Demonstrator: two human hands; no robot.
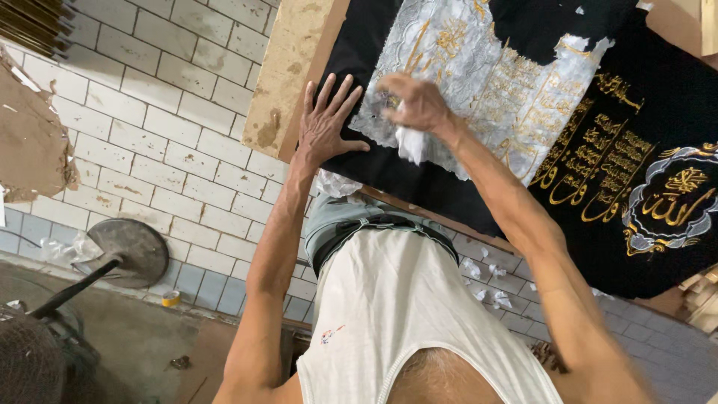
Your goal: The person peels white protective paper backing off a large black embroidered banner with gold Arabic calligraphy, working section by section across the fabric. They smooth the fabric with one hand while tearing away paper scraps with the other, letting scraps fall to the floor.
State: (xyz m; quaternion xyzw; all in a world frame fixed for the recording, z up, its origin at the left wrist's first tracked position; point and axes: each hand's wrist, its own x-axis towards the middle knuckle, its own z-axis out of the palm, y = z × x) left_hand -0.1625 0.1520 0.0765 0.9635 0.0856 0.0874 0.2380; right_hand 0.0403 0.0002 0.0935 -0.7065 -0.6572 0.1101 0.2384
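A black cloth (673, 105) with gold embroidery lies on a wooden table (292, 67). White backing paper (479, 82) still covers part of the embroidery. My left hand (325, 123) lies flat, fingers spread, on the black cloth at its near edge. My right hand (415, 101) pinches the torn white paper at the paper's edge, with a crumpled strip (410, 144) hanging below the fingers.
White tiled floor (149, 135) lies under the table, with paper scraps (486, 280) scattered near my feet. A round metal fan base (134, 251) and its pole stand at the left, beside a brown torn sheet (30, 142).
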